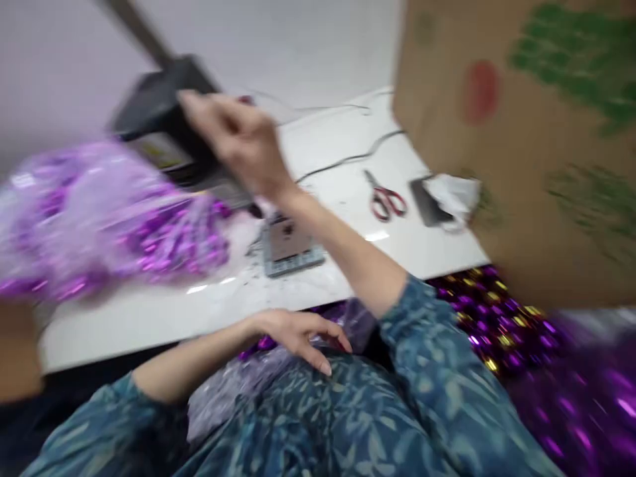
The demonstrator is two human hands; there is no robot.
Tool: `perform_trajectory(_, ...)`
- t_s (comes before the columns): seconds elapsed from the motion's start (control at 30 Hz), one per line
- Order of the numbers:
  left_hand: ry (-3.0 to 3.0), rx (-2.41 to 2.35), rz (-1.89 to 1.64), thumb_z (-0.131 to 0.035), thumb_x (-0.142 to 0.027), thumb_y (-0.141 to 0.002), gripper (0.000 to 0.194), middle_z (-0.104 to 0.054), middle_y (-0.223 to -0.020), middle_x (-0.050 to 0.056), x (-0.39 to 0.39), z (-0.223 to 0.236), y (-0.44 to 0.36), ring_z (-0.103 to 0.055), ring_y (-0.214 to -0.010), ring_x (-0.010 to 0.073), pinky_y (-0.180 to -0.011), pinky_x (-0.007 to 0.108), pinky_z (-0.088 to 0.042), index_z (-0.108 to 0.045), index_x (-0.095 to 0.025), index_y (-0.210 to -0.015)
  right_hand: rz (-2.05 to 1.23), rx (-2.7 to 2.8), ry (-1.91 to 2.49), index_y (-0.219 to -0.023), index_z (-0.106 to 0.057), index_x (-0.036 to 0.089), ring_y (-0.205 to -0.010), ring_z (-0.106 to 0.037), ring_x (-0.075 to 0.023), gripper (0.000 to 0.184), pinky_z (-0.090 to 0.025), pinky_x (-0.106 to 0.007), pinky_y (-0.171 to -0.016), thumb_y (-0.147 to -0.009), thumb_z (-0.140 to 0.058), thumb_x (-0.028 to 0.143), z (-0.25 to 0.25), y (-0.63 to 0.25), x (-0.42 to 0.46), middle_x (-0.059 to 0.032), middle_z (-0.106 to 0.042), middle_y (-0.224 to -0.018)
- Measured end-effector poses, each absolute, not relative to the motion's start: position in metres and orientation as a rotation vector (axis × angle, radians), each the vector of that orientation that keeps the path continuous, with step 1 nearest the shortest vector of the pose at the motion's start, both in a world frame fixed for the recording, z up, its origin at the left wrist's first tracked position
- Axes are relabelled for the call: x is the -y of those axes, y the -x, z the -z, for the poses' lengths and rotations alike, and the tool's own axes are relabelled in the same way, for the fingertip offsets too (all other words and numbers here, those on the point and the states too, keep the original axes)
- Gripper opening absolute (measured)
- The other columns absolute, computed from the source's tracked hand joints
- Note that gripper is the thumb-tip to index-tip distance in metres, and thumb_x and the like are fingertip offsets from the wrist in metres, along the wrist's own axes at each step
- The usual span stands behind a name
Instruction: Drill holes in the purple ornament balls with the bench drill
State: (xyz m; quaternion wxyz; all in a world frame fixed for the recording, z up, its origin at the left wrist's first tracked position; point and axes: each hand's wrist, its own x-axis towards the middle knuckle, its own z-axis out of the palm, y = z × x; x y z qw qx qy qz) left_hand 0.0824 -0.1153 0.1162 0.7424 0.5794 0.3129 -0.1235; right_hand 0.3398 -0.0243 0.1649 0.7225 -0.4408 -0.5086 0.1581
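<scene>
My left hand [303, 334] rests low over my patterned lap, its fingers loosely spread and nothing held in it. Beside it on my lap lies a bunch of pale shiny fringe [218, 401]. My right hand [243, 142] is raised over the table, against the side of a black machine [171, 99] with a long grey bar rising from it. Motion smears its bent fingers, so whether they grip the machine is unclear. Below that hand sits a small grey-blue device with a brown top [291, 242]. Purple and clear shiny tinsel [169, 232] is heaped against the machine.
Scissors with red handles [387, 199] lie on the white table [342, 228]. Right of them are a dark phone-like slab [427, 202] and crumpled white paper [454, 195]. A cardboard box [517, 159] stands at the right, above purple and gold tinsel [497, 324]. A black cable [355, 158] crosses behind.
</scene>
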Motion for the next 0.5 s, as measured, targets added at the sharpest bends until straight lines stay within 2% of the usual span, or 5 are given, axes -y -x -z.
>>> perform_trajectory(0.07,-1.308,-0.762,0.103,-0.093,-0.030,-0.072,0.031,-0.085,-0.109,0.010,0.086,-0.142,-0.033,-0.078,-0.108,0.0312,-0.101,0.039,-0.061,-0.085,-0.023,-0.102,-0.480,1.195,0.804,-0.098,-0.063,0.015,-0.091,-0.062,-0.0053,0.053,-0.057,-0.022,-0.081,-0.097,-0.047,0.066,-0.181,-0.268,-0.017,-0.0036,-0.062,-0.083)
perform_trajectory(0.13,-1.323,-0.989,-0.236,-0.088,-0.031,-0.080,0.024,-0.084,-0.105,0.012,0.057,-0.156,0.020,-0.078,-0.104,0.0283,-0.099,0.038,-0.060,-0.082,-0.020,-0.100,-0.564,1.245,0.686,-0.088,-0.060,0.016,-0.083,-0.060,-0.0050,0.055,-0.053,-0.021,-0.075,-0.095,-0.047,0.069,-0.196,-0.210,-0.040,-0.0022,-0.056,-0.072)
perform_trajectory(0.27,-1.372,-1.400,-0.845,-0.071,-0.016,-0.092,0.019,-0.079,-0.104,0.009,0.001,-0.146,0.099,-0.074,-0.107,0.0206,-0.106,0.034,-0.054,-0.074,-0.019,-0.111,-0.586,1.209,0.578,-0.065,-0.044,0.016,-0.056,-0.045,-0.0020,0.065,-0.039,-0.022,-0.056,-0.086,-0.056,0.076,-0.212,-0.154,-0.059,0.0022,-0.041,-0.053)
perform_trajectory(0.37,-1.601,-1.571,-0.893,-0.057,-0.012,-0.098,0.026,-0.074,-0.124,0.014,-0.052,-0.122,0.121,-0.069,-0.123,0.0227,-0.115,0.036,-0.049,-0.070,-0.015,-0.120,-0.540,1.088,0.506,-0.054,-0.031,0.016,-0.040,-0.030,0.0004,0.074,-0.021,-0.023,-0.044,-0.078,-0.065,0.077,-0.218,-0.144,-0.064,0.0056,-0.029,-0.043)
perform_trajectory(0.5,-1.814,-2.005,-0.658,-0.058,-0.002,-0.088,0.036,-0.060,-0.145,0.025,-0.117,-0.096,0.127,-0.056,-0.144,0.0345,-0.127,0.044,-0.038,-0.069,-0.007,-0.123,-0.532,1.055,0.461,-0.052,-0.030,0.015,-0.035,-0.029,0.0015,0.069,-0.015,-0.020,-0.041,-0.083,-0.071,0.060,-0.222,-0.142,-0.064,0.0070,-0.029,-0.041)
